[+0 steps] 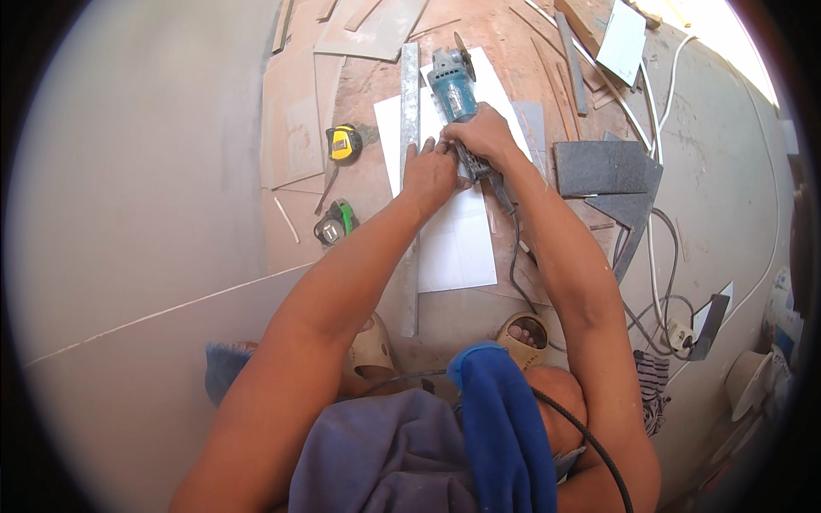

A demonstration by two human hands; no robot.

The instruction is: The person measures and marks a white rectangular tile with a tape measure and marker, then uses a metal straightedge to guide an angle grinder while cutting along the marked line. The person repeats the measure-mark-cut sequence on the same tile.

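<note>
My right hand [486, 137] is wrapped round the body of a teal angle grinder [454, 96]. The grinder's thin disc [465, 56] points away from me, at the far end. Beneath it lies a white tile [458, 244] on the floor. A long grey metal bar [410, 103] runs lengthwise over the tile's left part. Flat on the bar and tile rests my left hand [430, 179], fingers stretched forward and its thumb close to the grinder's rear. Whether that thumb touches the grinder I cannot tell.
Left of the tile are a yellow-black tape measure [345, 144] and a green-black one [336, 224]. Tile offcuts [292, 120] lie beyond them. Dark grey tile pieces [600, 168] sit on the right. The grinder's cord [516, 256] trails toward a power socket [680, 335]. My sandalled feet are close by.
</note>
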